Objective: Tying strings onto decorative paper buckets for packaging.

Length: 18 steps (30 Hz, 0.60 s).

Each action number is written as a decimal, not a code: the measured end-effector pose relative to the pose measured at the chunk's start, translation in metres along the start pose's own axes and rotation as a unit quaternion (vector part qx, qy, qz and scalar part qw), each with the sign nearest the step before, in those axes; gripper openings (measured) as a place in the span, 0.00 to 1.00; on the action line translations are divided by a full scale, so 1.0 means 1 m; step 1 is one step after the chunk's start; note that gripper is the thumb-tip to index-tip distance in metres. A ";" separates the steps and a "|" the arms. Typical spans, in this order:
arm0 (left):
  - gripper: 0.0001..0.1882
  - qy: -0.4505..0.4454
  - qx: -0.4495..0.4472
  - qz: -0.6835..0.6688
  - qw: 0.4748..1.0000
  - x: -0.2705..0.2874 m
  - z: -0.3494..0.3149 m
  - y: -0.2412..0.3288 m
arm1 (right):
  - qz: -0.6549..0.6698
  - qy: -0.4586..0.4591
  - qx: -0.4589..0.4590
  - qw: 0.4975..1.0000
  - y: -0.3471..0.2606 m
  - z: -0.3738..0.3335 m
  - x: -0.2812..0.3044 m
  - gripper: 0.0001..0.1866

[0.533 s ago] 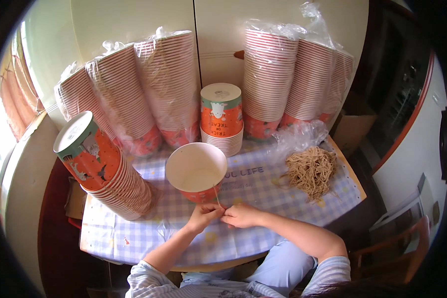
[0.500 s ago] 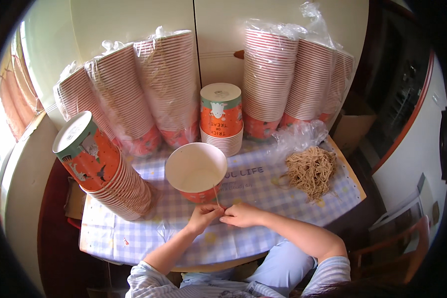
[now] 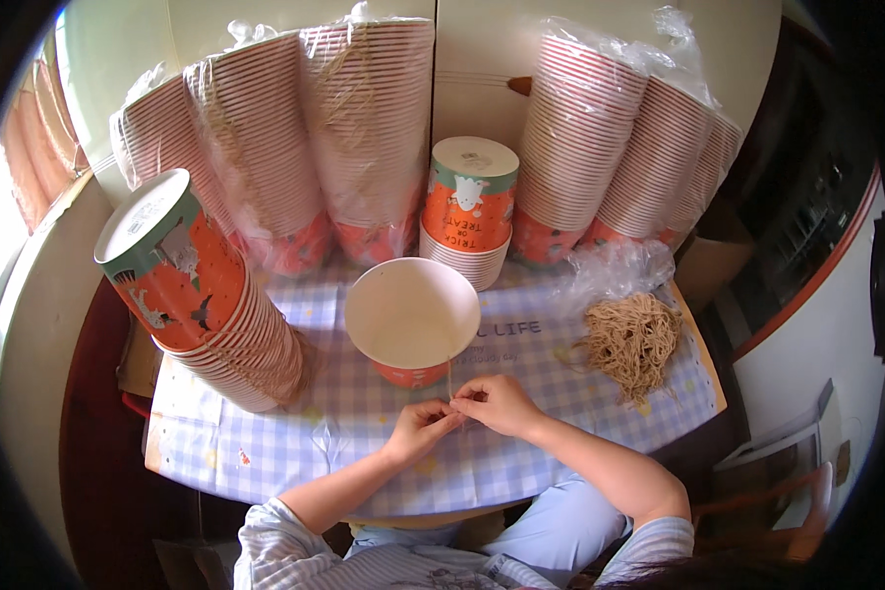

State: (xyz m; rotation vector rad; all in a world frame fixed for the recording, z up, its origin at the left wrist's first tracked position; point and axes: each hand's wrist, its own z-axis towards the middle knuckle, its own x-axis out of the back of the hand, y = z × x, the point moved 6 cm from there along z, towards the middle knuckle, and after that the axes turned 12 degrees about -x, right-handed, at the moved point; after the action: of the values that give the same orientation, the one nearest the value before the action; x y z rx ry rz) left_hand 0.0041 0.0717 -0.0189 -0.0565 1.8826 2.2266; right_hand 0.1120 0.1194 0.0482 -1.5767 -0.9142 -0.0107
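A paper bucket (image 3: 403,376) with a white inside and an orange-red outside stands mouth up on the table in front of me. A short tan twine (image 3: 450,378) runs from its near right rim down to my fingers. My left hand (image 3: 420,430) pinches at the lower part of the twine, fingertips together. Close against it, my right hand (image 3: 500,404) also has thumb and fingers closed on the twine. The fingers hide the twine's end, so whether it is knotted does not show.
To the left leans a stack of upside-down orange buckets (image 3: 197,265) with twine strands along its side. A shorter stack (image 3: 469,202) stands behind the bucket. Tall plastic-wrapped stacks (image 3: 364,128) line the back. A twine heap (image 3: 631,342) lies right, beside crumpled clear plastic (image 3: 615,267).
The whole view has shifted a little. My right hand has risen slightly over the left one, its fingers now more bent at the twine. The bucket keeps its place on the table.
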 end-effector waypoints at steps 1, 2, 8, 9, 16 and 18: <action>0.08 0.002 -0.017 0.013 1.000 0.000 0.000 0.002 | 0.021 -0.002 -0.006 1.000 0.001 0.000 -0.001 0.10; 0.08 0.004 -0.017 0.012 1.000 0.000 0.000 -0.001 | 0.020 -0.003 -0.006 1.000 0.002 0.000 -0.002 0.10; 0.07 -0.047 -0.075 0.066 0.994 -0.007 -0.001 0.001 | 0.061 0.039 -0.020 0.997 0.006 0.002 -0.004 0.10; 0.07 -0.051 -0.068 0.058 0.995 -0.007 -0.002 0.001 | 0.066 0.048 -0.024 0.996 0.004 0.001 -0.003 0.10; 0.04 -0.158 -0.169 0.197 0.953 -0.026 -0.006 0.017 | 0.118 0.084 -0.003 0.990 0.013 0.011 -0.001 0.08; 0.04 -0.177 -0.182 0.199 0.947 -0.033 -0.008 0.022 | 0.148 0.086 -0.004 0.985 0.010 0.011 0.002 0.08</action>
State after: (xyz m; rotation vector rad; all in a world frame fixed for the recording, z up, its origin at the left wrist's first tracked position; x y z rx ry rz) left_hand 0.0313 0.0557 0.0071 0.6728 1.3671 2.5967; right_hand 0.1134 0.1306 0.0382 -1.6770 -0.5408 0.0579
